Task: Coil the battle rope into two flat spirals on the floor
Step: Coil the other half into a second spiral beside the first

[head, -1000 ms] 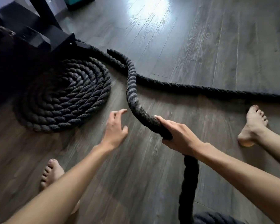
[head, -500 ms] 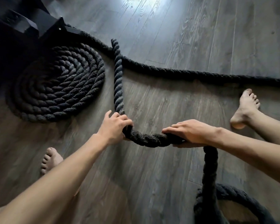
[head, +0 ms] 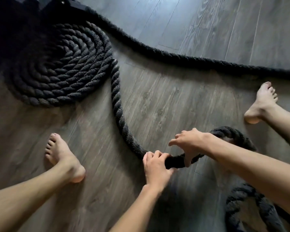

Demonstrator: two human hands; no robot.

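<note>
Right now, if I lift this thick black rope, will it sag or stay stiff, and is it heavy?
Probably floppy: the rope curves smoothly from the spiral to the left hand. Likely heavy: it fills that hand's grip. Its rough twisted strands should resist slipping.

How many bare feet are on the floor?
2. The left foot is below the coiled spiral; the right foot is at far right, near the rope. No others show.

Both hands, left point(head: 155, 166) and right point(head: 188, 144), grip the rope point(head: 119, 104) trailing from the flat spiral point(head: 60, 67)
</note>
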